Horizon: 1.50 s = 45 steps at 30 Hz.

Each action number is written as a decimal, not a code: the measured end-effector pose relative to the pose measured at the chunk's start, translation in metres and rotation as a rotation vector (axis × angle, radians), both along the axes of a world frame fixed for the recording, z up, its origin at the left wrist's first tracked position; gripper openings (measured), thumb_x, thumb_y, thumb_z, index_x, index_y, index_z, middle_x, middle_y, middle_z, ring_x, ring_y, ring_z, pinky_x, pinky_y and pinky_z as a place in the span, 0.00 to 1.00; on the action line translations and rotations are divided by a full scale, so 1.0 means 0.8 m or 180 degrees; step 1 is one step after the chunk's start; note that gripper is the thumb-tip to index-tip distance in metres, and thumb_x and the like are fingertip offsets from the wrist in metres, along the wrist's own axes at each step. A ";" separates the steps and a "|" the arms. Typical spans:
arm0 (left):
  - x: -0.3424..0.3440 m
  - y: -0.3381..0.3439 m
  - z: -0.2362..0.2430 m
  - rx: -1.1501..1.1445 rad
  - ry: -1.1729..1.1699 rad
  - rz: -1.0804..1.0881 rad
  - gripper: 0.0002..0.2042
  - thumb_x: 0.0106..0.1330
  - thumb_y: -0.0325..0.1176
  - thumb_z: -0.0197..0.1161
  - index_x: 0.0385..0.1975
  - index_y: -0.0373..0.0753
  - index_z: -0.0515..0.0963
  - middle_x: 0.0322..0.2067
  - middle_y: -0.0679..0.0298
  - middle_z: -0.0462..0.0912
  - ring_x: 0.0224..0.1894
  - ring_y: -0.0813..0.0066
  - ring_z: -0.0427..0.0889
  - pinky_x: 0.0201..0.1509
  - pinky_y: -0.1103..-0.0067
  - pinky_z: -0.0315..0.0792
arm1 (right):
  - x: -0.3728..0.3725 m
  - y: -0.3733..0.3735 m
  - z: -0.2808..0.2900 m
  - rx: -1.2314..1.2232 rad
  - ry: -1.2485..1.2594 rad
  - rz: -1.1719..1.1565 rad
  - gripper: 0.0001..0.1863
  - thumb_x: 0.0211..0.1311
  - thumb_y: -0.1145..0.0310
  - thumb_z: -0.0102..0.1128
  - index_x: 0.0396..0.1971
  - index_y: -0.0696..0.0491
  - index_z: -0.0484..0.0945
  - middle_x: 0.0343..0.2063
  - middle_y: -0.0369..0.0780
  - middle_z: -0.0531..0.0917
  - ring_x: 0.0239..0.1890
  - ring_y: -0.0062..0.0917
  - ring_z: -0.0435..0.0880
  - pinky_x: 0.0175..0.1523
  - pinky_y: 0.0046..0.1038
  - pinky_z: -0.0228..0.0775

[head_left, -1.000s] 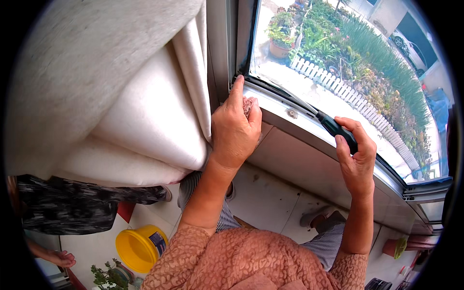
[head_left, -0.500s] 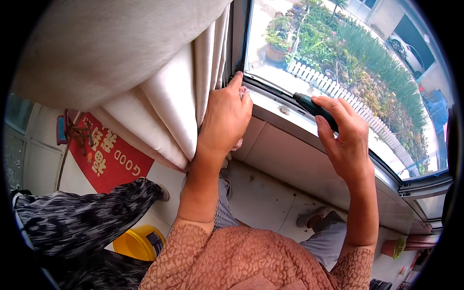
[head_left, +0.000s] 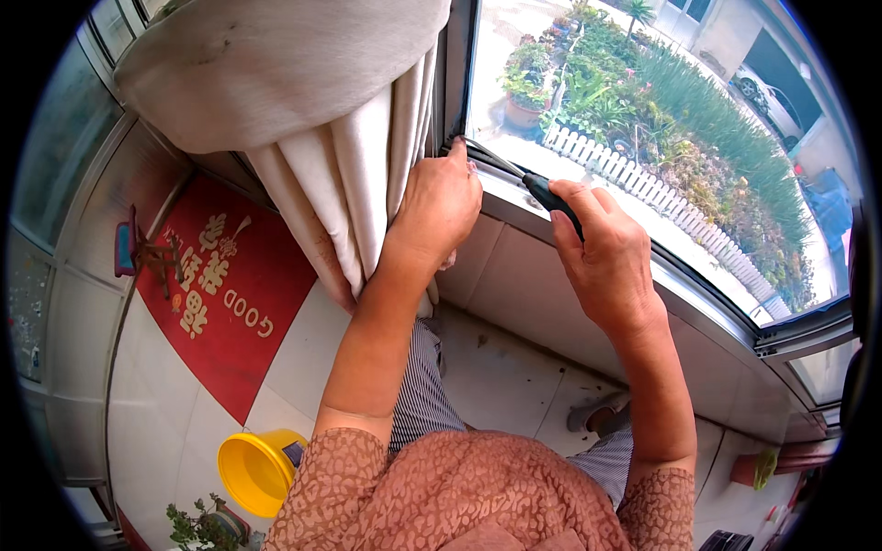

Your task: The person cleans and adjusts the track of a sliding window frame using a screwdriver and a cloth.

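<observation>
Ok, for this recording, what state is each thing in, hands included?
Left hand: index finger extended to the corner of the window frame.
Right hand: closed around the dark-handled tool.
Dark-handled tool: held slanting, shaft toward that corner.
Curtain: gathered in folds.
Yellow bucket: uncovered.
Red mat: spread out, partly hidden by the curtain.
</observation>
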<state>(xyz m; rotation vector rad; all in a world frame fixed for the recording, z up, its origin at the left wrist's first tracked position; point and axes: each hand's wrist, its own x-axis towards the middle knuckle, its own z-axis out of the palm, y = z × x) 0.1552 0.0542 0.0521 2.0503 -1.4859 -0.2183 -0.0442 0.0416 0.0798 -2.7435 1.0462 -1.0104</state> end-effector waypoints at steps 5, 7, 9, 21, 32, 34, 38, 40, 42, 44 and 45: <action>0.005 -0.005 -0.006 -0.0093 -0.0092 -0.0041 0.22 0.67 0.37 0.52 0.58 0.31 0.75 0.30 0.40 0.83 0.35 0.44 0.84 0.45 0.58 0.77 | 0.008 0.009 0.003 -0.0078 0.0075 -0.0106 0.15 0.61 0.72 0.62 0.48 0.51 0.79 0.28 0.43 0.78 0.27 0.39 0.82 0.32 0.37 0.75; 0.003 -0.010 -0.007 -0.0147 -0.0166 -0.0077 0.22 0.68 0.37 0.52 0.58 0.31 0.75 0.29 0.40 0.83 0.35 0.44 0.84 0.45 0.58 0.77 | 0.010 0.007 0.001 -0.0200 0.0175 -0.0187 0.15 0.61 0.72 0.62 0.48 0.51 0.79 0.27 0.42 0.77 0.27 0.38 0.82 0.31 0.37 0.75; 0.005 -0.014 -0.011 -0.0129 -0.0197 -0.0088 0.22 0.68 0.37 0.52 0.57 0.30 0.75 0.28 0.40 0.83 0.35 0.44 0.84 0.45 0.58 0.77 | 0.014 0.008 -0.002 -0.0340 0.0292 -0.0256 0.16 0.59 0.73 0.63 0.48 0.51 0.79 0.27 0.42 0.77 0.27 0.37 0.82 0.30 0.35 0.75; 0.007 -0.022 -0.008 -0.0122 -0.0009 -0.0399 0.18 0.68 0.31 0.50 0.50 0.21 0.73 0.27 0.39 0.82 0.31 0.44 0.85 0.35 0.58 0.78 | 0.061 0.019 0.060 -0.0571 0.1495 -0.0374 0.10 0.55 0.80 0.58 0.37 0.58 0.74 0.29 0.49 0.77 0.32 0.41 0.84 0.35 0.39 0.77; 0.019 -0.039 -0.031 -0.0274 0.0084 -0.0188 0.14 0.69 0.36 0.50 0.39 0.31 0.78 0.32 0.41 0.83 0.37 0.41 0.82 0.47 0.56 0.75 | 0.044 0.013 0.020 -0.1332 0.1208 -0.0279 0.11 0.48 0.77 0.62 0.34 0.58 0.76 0.27 0.44 0.77 0.31 0.35 0.81 0.32 0.33 0.74; 0.020 -0.035 -0.033 -0.0320 0.0086 -0.0172 0.14 0.69 0.36 0.50 0.40 0.32 0.79 0.32 0.41 0.83 0.37 0.41 0.82 0.47 0.56 0.75 | 0.036 0.011 0.013 -0.1339 0.1134 -0.0252 0.12 0.48 0.77 0.62 0.35 0.57 0.76 0.27 0.43 0.76 0.31 0.34 0.80 0.33 0.33 0.74; 0.022 -0.024 -0.042 -0.0503 -0.0051 -0.0174 0.15 0.67 0.36 0.52 0.44 0.33 0.80 0.33 0.42 0.83 0.38 0.42 0.83 0.47 0.57 0.75 | 0.030 0.009 0.004 -0.1402 0.0979 -0.0171 0.13 0.48 0.77 0.62 0.37 0.56 0.76 0.28 0.43 0.76 0.31 0.33 0.79 0.33 0.33 0.73; 0.021 -0.016 -0.027 -0.0299 -0.0026 -0.0212 0.18 0.66 0.37 0.53 0.50 0.35 0.80 0.34 0.44 0.84 0.40 0.44 0.83 0.49 0.58 0.75 | 0.032 0.007 0.003 -0.1421 0.0952 -0.0156 0.13 0.48 0.77 0.62 0.37 0.56 0.77 0.28 0.42 0.75 0.31 0.33 0.79 0.33 0.32 0.73; 0.026 -0.018 -0.032 -0.0363 -0.0007 -0.0355 0.20 0.66 0.37 0.52 0.55 0.37 0.78 0.37 0.45 0.84 0.42 0.45 0.83 0.51 0.59 0.75 | 0.034 0.005 0.003 -0.1411 0.0982 -0.0158 0.13 0.49 0.77 0.61 0.37 0.56 0.77 0.28 0.42 0.75 0.31 0.33 0.79 0.33 0.32 0.73; 0.028 -0.018 -0.031 -0.0340 0.0069 -0.0462 0.21 0.65 0.35 0.52 0.56 0.35 0.77 0.39 0.44 0.84 0.43 0.45 0.83 0.53 0.60 0.75 | 0.034 0.004 0.003 -0.1414 0.0973 -0.0170 0.12 0.49 0.76 0.61 0.37 0.56 0.77 0.28 0.42 0.75 0.30 0.33 0.79 0.33 0.32 0.73; 0.029 -0.015 -0.024 -0.0286 0.0141 -0.0500 0.21 0.63 0.33 0.52 0.54 0.32 0.76 0.39 0.42 0.84 0.44 0.44 0.83 0.54 0.59 0.74 | 0.034 0.003 0.003 -0.1419 0.0973 -0.0176 0.12 0.49 0.76 0.61 0.37 0.56 0.77 0.28 0.42 0.75 0.30 0.33 0.79 0.32 0.32 0.73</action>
